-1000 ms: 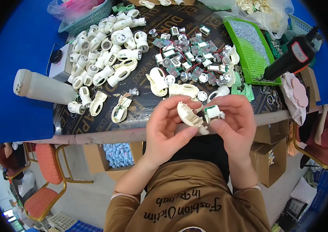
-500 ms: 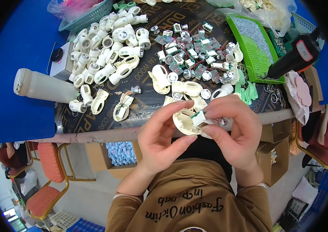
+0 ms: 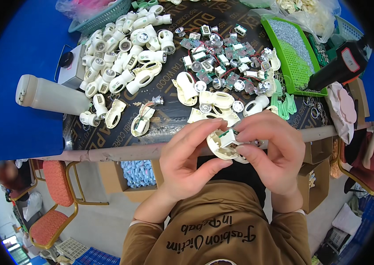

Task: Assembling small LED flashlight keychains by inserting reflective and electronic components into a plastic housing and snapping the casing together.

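Observation:
Just off the table's near edge, my left hand (image 3: 181, 161) is closed on a cream plastic casing half (image 3: 216, 149), its thumb below and fingers above. My right hand (image 3: 276, 152) pinches a small white block with a green circuit board (image 3: 228, 138) at the casing's open side. Fingers partly hide both parts, so how deep the block sits cannot be seen. Beyond my hands lie more cream casing pieces (image 3: 215, 100). To the left on the table is another casing half (image 3: 141, 126) with wires and a small silver reflector (image 3: 157, 100).
A heap of cream torch-like bodies (image 3: 120, 59) fills the left. Circuit boards with wires and reflectors (image 3: 229, 59) spread mid-table. A white bottle (image 3: 50, 95) lies left. A green tray (image 3: 286, 53), black bottle (image 3: 343, 66), green straps (image 3: 286, 106) and metal rings (image 3: 315, 108) are right.
Both hands have shifted slightly right with the casing half and the block. The casing half has turned a little, and its left rim shows less beyond my left fingertips.

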Tool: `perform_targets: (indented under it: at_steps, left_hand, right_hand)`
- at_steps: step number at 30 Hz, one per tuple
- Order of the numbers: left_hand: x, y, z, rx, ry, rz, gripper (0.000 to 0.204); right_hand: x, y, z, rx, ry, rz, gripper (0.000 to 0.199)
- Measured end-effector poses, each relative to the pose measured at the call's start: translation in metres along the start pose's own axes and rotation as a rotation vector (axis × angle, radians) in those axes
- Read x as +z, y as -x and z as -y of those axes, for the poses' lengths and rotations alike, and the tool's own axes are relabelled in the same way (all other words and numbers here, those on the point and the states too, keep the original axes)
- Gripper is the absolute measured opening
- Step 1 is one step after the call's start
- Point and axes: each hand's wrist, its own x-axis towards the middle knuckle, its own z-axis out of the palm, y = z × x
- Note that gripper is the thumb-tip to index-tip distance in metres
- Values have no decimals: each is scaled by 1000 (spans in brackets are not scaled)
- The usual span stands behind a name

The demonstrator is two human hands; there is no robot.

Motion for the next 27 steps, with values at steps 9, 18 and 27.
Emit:
perform_targets:
  at_steps: [9,18,27]
  left_hand:
    - [1,2,2,19,-28,-4,54]
    - [2,3,1,-37,76,-19,53]
    - [4,2,0,-64,106,-30,53]
  right_hand:
    - [-1,1,-7,73,-120,0,18]
    - [-2,5,-11,188,-309,9,17]
    - [0,7,-9,207,-311,15,18]
